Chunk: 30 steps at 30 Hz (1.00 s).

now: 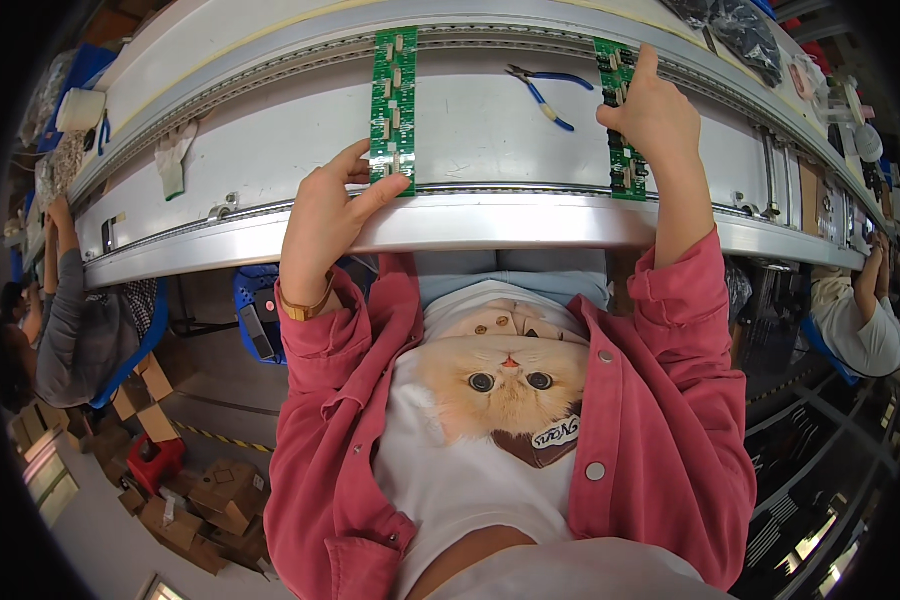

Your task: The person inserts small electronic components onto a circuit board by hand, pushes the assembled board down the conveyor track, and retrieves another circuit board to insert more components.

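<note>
Two long green circuit board strips lie across a white conveyor. My left hand pinches the near end of the left board between thumb and fingers at the conveyor's front rail. My right hand rests on the right board, fingers curled over its middle and one finger pointing up along it. That board carries several dark components and is partly hidden by the hand.
Blue-handled pliers lie on the belt between the boards. A white glove lies at the left. Other people sit at both ends of the line. Cardboard boxes are piled on the floor at lower left.
</note>
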{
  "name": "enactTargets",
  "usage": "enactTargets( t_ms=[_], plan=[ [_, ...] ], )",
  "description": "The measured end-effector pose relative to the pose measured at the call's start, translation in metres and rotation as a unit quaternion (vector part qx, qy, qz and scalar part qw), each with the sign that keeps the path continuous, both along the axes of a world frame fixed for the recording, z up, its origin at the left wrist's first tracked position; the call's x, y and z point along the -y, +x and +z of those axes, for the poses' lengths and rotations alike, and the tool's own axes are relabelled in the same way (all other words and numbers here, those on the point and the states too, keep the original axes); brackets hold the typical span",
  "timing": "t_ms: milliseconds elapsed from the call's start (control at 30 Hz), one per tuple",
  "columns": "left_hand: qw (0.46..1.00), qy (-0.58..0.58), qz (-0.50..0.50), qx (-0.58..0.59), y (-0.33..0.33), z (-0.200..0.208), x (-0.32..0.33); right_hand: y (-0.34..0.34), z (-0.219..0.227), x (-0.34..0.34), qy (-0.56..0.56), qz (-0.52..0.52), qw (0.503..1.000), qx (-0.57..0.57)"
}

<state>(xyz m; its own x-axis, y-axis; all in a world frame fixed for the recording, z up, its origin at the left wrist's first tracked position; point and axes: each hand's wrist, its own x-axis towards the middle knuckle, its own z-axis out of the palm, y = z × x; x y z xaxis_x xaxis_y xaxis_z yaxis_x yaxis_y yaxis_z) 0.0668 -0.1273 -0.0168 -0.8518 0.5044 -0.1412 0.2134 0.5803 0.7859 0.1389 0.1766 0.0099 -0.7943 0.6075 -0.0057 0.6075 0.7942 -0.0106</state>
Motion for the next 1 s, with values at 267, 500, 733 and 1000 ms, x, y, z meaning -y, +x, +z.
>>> enactTargets(
  t_ms=[267, 500, 733, 1000],
  plan=[
    [1.000, -0.002, 0.002, 0.022, 0.002, 0.006, -0.001, 0.017, -0.006, -0.041, 0.014, -0.036, 0.999, 0.029],
    [1.000, -0.021, 0.002, 0.016, 0.001, 0.006, 0.004, 0.033, -0.004, -0.069, 0.027, -0.059, 0.997, 0.045],
    [0.999, -0.034, 0.007, 0.002, 0.004, 0.014, 0.001, 0.053, -0.010, -0.111, 0.040, -0.076, 0.996, 0.037],
    [1.000, -0.027, -0.011, 0.009, 0.005, 0.016, -0.003, 0.078, -0.010, -0.166, 0.031, -0.115, 0.990, 0.068]
  ],
)
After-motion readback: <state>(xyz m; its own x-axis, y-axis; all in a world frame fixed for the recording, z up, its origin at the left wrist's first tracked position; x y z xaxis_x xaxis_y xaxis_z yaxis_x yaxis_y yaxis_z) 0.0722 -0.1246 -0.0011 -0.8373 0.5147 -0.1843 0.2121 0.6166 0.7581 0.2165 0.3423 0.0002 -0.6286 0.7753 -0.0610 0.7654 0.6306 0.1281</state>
